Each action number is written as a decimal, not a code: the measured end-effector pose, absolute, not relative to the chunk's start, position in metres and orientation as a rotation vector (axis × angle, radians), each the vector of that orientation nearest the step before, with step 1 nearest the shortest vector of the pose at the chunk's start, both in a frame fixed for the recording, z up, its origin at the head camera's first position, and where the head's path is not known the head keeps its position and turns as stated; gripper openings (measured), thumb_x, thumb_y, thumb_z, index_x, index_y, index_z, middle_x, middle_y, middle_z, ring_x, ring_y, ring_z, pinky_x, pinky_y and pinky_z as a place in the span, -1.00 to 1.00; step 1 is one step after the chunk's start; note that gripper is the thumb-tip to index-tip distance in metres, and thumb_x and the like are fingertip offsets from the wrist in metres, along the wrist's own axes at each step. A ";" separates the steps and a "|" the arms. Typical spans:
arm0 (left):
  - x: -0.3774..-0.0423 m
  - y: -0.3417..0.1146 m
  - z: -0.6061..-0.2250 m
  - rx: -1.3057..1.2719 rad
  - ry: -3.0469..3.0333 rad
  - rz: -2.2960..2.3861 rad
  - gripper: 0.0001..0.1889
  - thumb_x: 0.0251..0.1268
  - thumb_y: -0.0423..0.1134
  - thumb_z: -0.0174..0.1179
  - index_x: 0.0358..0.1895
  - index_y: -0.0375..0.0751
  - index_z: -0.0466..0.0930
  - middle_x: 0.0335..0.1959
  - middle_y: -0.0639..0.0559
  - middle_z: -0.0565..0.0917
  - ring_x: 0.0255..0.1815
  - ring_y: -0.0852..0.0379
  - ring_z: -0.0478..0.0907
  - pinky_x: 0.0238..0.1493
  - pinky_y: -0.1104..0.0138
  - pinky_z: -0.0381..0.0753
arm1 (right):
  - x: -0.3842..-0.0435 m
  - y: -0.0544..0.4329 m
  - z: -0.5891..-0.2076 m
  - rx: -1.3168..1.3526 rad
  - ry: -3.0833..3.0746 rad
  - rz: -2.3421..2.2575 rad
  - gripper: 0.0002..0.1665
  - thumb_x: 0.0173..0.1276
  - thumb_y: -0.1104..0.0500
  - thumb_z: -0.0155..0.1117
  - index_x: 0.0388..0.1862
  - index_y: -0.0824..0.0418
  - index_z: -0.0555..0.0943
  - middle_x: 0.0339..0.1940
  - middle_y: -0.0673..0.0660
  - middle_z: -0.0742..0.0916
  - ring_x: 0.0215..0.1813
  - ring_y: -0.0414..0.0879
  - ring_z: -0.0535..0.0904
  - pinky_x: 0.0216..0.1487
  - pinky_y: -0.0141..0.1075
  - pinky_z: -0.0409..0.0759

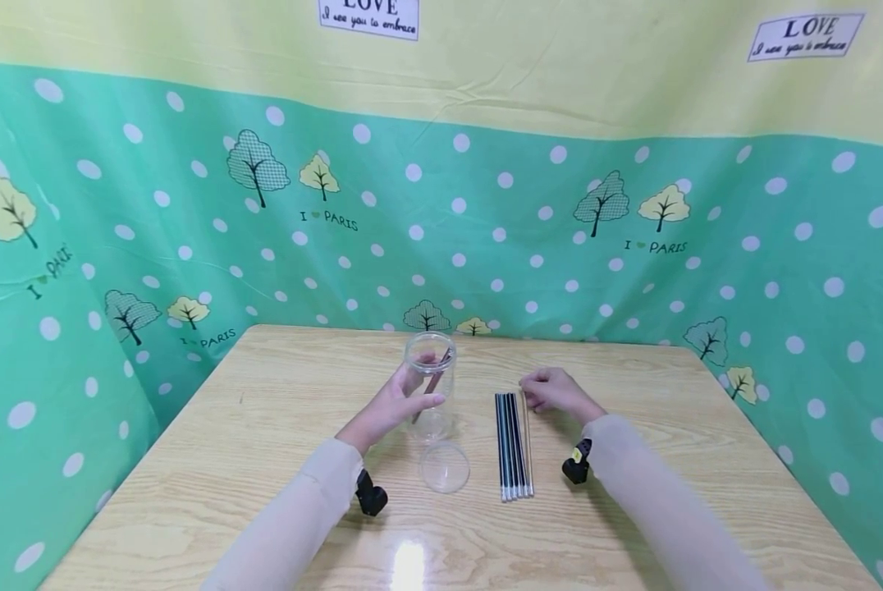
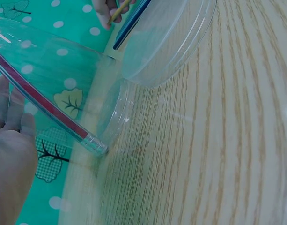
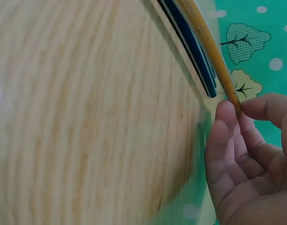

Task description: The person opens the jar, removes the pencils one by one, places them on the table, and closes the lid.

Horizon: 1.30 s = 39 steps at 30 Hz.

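Open tabletop (image 1: pixel 264 427) reaches its edges left of the clear jar (image 1: pixel 446 382) your left hand (image 1: pixel 400 399) grips, and right of your right hand (image 1: pixel 554 389), pinching the yellow pencil (image 3: pixel 214 50) beside dark pencils (image 1: pixel 509 447); only the head view shows their silver ends (image 1: pixel 514 493).

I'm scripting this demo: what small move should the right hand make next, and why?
Probably lift the slim yellow pencil toward the clear cylindrical jar: the right hand pinches the pencil's end, and the left hand holds the jar uncovered with a maroon pencil inside.
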<state>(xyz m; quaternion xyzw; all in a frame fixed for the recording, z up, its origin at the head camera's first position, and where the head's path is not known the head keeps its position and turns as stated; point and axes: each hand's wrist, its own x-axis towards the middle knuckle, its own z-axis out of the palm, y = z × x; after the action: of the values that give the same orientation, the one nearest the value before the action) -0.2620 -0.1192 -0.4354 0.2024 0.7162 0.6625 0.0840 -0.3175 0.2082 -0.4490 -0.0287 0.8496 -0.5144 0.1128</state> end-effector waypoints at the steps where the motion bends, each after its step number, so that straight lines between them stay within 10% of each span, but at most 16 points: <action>1: -0.262 -0.119 -0.436 0.605 2.139 1.976 -0.18 0.29 -0.16 0.38 0.56 0.03 0.14 0.57 0.03 0.19 0.59 -0.07 -0.02 0.53 -0.07 -0.09 | -0.318 0.208 -0.450 -0.082 2.507 -1.489 -0.63 0.47 0.17 0.23 0.08 0.44 0.60 -0.25 0.20 0.72 -0.28 -0.08 0.65 -0.22 -0.27 0.70; 39: -0.261 -0.120 -0.438 0.610 2.126 1.989 -0.23 0.32 -0.19 0.36 0.53 0.12 0.16 0.58 0.05 0.17 0.60 -0.07 -0.06 0.52 -0.14 -0.14 | -0.316 0.196 -0.446 -0.148 2.623 -1.249 -0.77 0.39 0.27 0.20 -0.11 0.38 0.71 -0.38 0.14 0.71 -0.35 -0.10 0.64 -0.29 -0.31 0.71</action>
<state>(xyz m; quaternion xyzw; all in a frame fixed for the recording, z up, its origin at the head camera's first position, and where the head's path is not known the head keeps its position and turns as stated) -0.2613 -0.1199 -0.4377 0.2043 0.7123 0.6663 0.0834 -0.3165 0.1961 -0.4461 -0.0507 0.8955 -0.4266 0.1161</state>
